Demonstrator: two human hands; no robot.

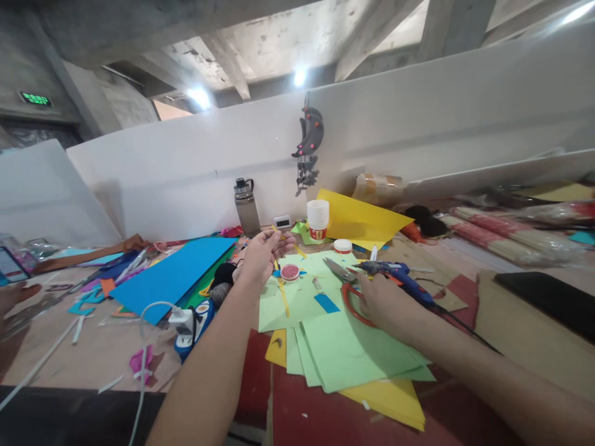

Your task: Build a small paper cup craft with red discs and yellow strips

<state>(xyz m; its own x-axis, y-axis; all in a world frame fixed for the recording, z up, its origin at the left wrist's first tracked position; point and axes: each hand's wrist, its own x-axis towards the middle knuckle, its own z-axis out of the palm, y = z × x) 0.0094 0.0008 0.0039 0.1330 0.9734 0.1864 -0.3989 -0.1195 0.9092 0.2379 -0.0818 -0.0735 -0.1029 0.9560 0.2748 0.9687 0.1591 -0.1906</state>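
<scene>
My left hand (261,255) is raised over the pale green sheets, its fingers closed in a pinch on a thin yellow paper strip (301,251). Another yellow strip (284,300) lies just below it on the green paper. My right hand (383,303) is closed at the orange handles of a pair of scissors (341,271), whose blades point up and left, slightly apart. Close behind that hand lies a blue glue gun (413,288). A small blue paper piece (326,303) and a round pink-filled lid (290,272) rest between the hands.
Stacked green sheets (357,353) lie at the front. White paper cups (318,217), a white-lidded tub (343,246) and a bottle (246,207) stand behind. Blue card (179,272) and a power strip (198,328) sit left, a black phone-like slab (548,300) right. Another person's hand (13,297) shows far left.
</scene>
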